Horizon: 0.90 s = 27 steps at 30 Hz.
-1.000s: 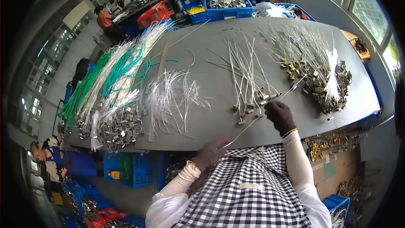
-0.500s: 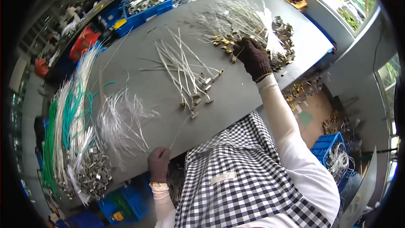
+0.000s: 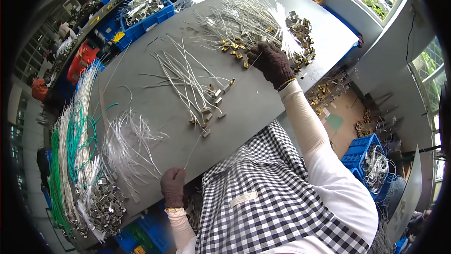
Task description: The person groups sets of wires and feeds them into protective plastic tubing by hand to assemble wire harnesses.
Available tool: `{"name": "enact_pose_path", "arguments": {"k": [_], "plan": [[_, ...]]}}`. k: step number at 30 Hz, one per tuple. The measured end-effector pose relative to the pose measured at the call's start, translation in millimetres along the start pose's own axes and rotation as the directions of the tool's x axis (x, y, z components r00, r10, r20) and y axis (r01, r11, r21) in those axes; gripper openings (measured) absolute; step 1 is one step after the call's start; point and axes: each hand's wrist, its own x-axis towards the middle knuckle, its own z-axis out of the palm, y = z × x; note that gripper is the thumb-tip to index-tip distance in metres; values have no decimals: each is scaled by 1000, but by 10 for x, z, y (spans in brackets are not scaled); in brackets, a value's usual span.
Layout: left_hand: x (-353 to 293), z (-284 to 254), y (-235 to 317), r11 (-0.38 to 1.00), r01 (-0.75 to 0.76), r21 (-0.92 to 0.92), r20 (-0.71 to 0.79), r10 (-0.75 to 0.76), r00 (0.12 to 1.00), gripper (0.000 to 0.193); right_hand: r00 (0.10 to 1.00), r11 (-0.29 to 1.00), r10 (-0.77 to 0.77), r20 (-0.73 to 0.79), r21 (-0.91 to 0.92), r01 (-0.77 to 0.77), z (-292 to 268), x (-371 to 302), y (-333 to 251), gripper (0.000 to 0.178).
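My left hand [image 3: 174, 187], in a dark brown glove, is at the near table edge, its fingers closed on a thin pale strand [image 3: 192, 152] that runs up toward the loose wires. My right hand [image 3: 272, 64], gloved too, reaches to the far right. Its curled fingers are at the edge of a pile of white wires [image 3: 244, 16] with brass-coloured metal ends [image 3: 237, 46]. A thin line shows by its fingertips; what they grip is hidden. Between the hands lies a loose bunch of white wires [image 3: 181, 78] with small metal end pieces [image 3: 206, 111].
Clear plastic strips [image 3: 127, 143] lie at the left, beside long bundles of white wires [image 3: 85, 94] and green wires [image 3: 55, 174]. Metal clips [image 3: 105, 207] heap at the near left corner. Blue crates stand behind the table [image 3: 149, 18] and at the lower right [image 3: 364, 157]. A window is at the upper right.
The view has shifted slightly, so the table things appear further left. The right hand's fingers have curled a little at the pile; the left hand stays by the table edge.
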Motion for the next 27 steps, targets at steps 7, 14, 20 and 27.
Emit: {"name": "enact_pose_path", "arguments": {"k": [7,14,20,27], "plan": [[-3,152,783,881,304,-362,267,-215,940,20,986,995,88,143,-49,-82,135,-235,241,28],[224,556,1302,799,248,-549,235,-137,962,26,945,953,297,141,-111,-283,380,-475,723,25],[314,558,1098,770,244,-589,300,-72,951,23,958,950,188,216,-287,-122,594,-410,313,49],[173,491,976,758,284,-588,345,-83,935,24,973,963,92,209,-268,-33,503,-83,114,48]]}}
